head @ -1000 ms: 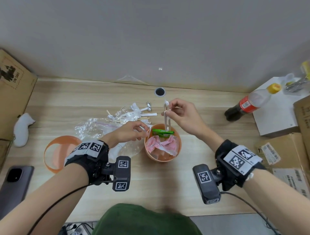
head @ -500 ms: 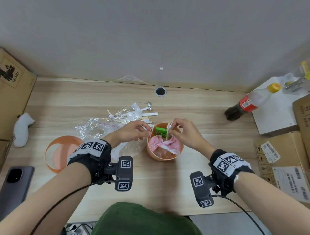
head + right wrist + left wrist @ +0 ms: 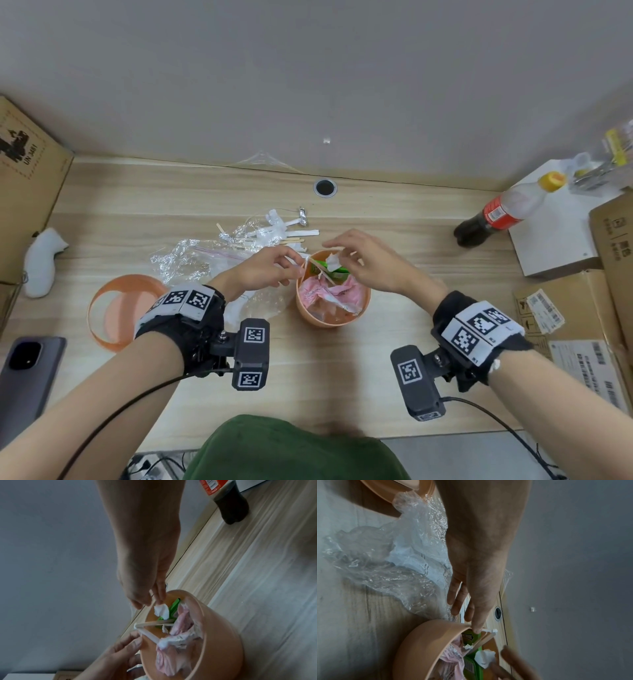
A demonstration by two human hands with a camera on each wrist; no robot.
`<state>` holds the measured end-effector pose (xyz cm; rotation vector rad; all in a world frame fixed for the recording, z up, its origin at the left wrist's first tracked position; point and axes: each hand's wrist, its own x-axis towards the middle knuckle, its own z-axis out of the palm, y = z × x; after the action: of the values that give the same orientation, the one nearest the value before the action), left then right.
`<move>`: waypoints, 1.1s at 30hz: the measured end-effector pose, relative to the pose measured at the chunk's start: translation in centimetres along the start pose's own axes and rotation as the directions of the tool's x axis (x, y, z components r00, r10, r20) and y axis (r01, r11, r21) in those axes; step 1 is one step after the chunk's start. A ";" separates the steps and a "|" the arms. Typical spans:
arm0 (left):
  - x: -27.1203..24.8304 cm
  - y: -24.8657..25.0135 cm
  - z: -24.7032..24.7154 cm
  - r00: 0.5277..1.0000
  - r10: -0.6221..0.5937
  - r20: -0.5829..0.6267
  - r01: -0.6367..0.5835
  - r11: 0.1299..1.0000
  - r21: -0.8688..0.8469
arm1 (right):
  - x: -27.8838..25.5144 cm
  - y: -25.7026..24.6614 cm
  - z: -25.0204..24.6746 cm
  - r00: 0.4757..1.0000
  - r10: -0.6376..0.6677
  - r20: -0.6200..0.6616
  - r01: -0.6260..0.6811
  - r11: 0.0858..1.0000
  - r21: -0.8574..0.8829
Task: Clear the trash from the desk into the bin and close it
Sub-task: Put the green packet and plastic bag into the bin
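Observation:
The orange bin [image 3: 329, 323] stands mid-desk holding pink wrappers [image 3: 342, 291], a green packet [image 3: 334, 270] and white sticks [image 3: 337, 294] that lean on its left rim. My left hand [image 3: 298, 270] is at that rim and pinches the sticks' upper end [image 3: 137, 630]. Over the bin's far side hovers my right hand [image 3: 337, 251], fingers spread, with a crumpled white scrap [image 3: 333, 262] just under its fingertips [image 3: 160, 600]. The bin's orange lid [image 3: 120, 310] lies at the left. A clear plastic bag [image 3: 198, 260], foil, white strips and wooden sticks [image 3: 277, 229] lie behind the bin.
A phone [image 3: 24, 373] lies at the desk's front left, a white object [image 3: 42, 260] and a cardboard box [image 3: 27, 164] at far left. A cola bottle [image 3: 496, 214], a white box [image 3: 555, 233] and cardboard boxes [image 3: 565, 308] fill the right side.
My right hand brought the white sticks down from above the bin into it and let go, its fingers now spread. The left hand stayed at the bin's left rim.

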<state>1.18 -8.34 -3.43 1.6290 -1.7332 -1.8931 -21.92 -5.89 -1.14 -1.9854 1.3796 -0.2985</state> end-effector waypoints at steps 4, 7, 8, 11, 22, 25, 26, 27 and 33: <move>-0.2 0.0 0.2 1.000 -0.010 -0.017 0.010 1.000 -0.009 | -0.4 0.6 1.4 0.992 0.067 0.102 -0.055 0.992 -0.116; -0.4 -0.1 0.5 0.999 -0.022 -0.042 0.020 0.999 -0.029 | -1.1 0.4 1.5 0.997 -0.004 0.071 0.012 0.993 -0.114; -0.4 -0.1 0.6 0.998 -0.024 -0.049 0.022 0.999 -0.038 | -1.3 0.3 1.5 0.997 -0.018 0.079 0.027 0.993 -0.113; -0.6 -0.1 1.0 0.997 -0.027 -0.070 0.022 0.998 -0.062 | -1.3 -0.1 1.2 0.956 0.004 0.292 0.044 0.986 -0.158; -1.7 -2.3 -0.5 0.857 0.103 -0.505 -0.153 0.987 -0.058 | -0.4 2.2 1.5 0.947 0.319 -0.044 -0.319 0.948 0.002; -1.8 -4.3 -2.2 0.665 0.274 -0.695 -0.114 0.957 0.269 | -0.4 2.4 2.2 0.911 0.410 0.042 -0.411 0.912 0.015; -1.8 -5.0 -2.8 0.650 0.305 -0.696 -0.052 0.932 0.360 | -0.6 2.3 2.3 0.900 0.433 0.045 -0.435 0.897 0.077; -1.7 -5.7 -3.3 0.672 0.310 -0.672 0.020 0.900 0.435 | -0.9 2.3 2.3 0.890 0.452 0.051 -0.455 0.881 0.131; -0.5 -8.5 -2.5 0.958 -0.133 -0.254 0.271 0.708 0.652 | -3.2 3.3 1.4 0.859 0.512 0.022 -0.500 0.827 0.257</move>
<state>7.81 -6.74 -9.04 2.2229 -2.4178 -1.1198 -24.85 -3.11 -3.73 -1.3455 1.7436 -0.2590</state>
